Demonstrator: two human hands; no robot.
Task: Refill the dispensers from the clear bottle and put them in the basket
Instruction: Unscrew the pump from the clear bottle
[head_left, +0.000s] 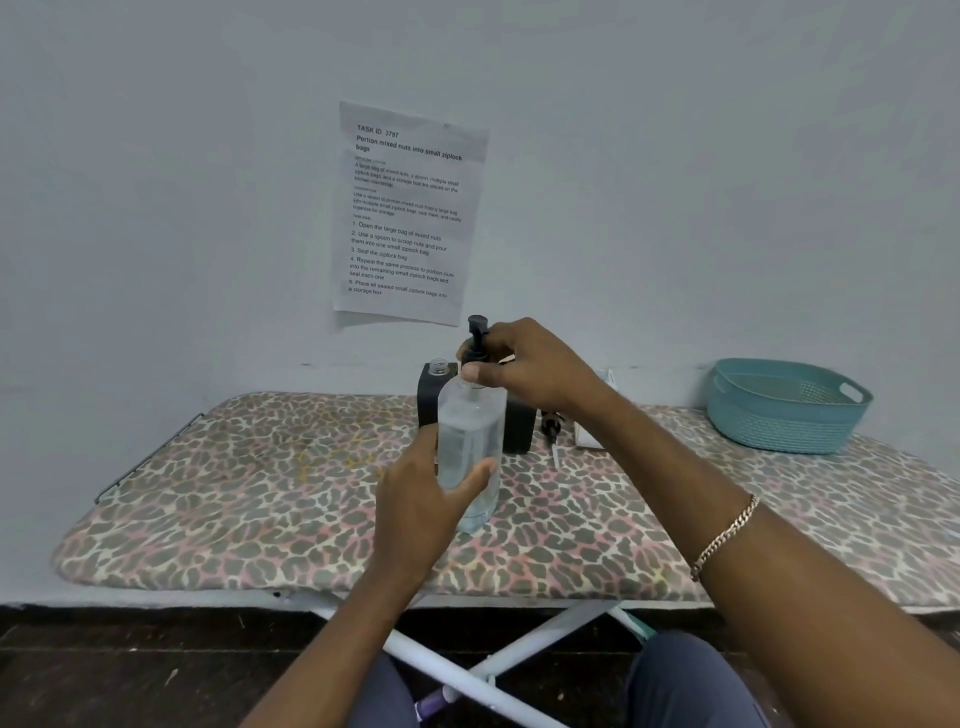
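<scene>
Clear bottle (470, 441) stands upright at mid-board on the ironing board (234, 493), which has a leopard-print cover. Clear liquid inside, level hard to read.

Left hand (415, 504) grips the bottle's lower body: thumb across the front, fingers round the far side. Right hand (530, 369) comes in over the top at the neck, fingers curled on the black pump head (477, 335), thumb tip at the bottle shoulder. Pump head looks seated on the clear bottle, but the hand covers the joint, so I can't rule out that it belongs to the dispenser behind. Hands are apart, one low and one high on the same bottle.

Black dispenser (519, 426) stands just behind the bottle; touching or not, can't tell. At its left an open threaded neck (439, 366) shows above a black body. One wide unit or two side by side: unclear.

Loose pump (549, 423) with its dip tube lies flat on the cover just right of the dispenser. White item (589, 436) beside it, mostly hidden by the right forearm.

Teal basket (779, 421) sits at the far right end of the board by the wall, well apart from the bottle.

Printed sheet (408, 213) is stuck on the wall above the bottle. Chain bracelet (724, 535) on the right wrist.
</scene>
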